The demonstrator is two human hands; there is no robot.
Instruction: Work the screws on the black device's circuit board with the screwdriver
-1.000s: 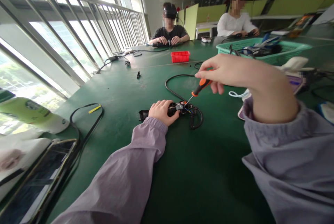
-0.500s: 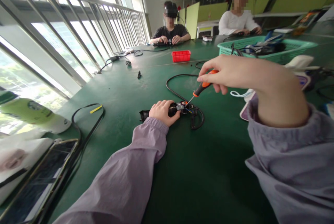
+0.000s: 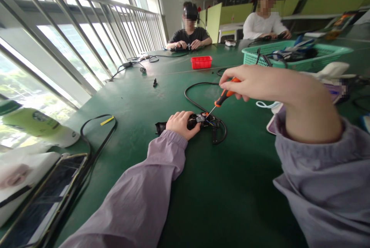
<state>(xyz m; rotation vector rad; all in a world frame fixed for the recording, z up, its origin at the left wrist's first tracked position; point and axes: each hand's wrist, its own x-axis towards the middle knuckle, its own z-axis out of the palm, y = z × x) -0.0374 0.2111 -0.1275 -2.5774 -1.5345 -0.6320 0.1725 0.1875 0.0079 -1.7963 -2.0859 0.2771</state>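
Observation:
A black corded device (image 3: 192, 121) lies on the green table (image 3: 231, 178), its right part open with small wires and orange bits showing. My left hand (image 3: 182, 124) is wrapped round its middle and presses it to the table. With its fingers pinched round the orange-and-black handle, my right hand (image 3: 238, 82) holds a screwdriver (image 3: 224, 96) at a slant. The screwdriver's tip reaches down to the open part of the device, just right of my left thumb. A black cable curves behind and beside the device.
Farther back are a red tray (image 3: 201, 62), a green basket (image 3: 297, 54) of tools and a small black piece (image 3: 155, 82). Phone (image 3: 43, 201), bottle (image 3: 39, 126) and looped strap lie left. Two people sit across the table. White-and-purple items lie under my right arm.
The whole view has shifted very slightly. The fingers of my right hand have turned a little on the screwdriver handle; my left hand keeps its hold.

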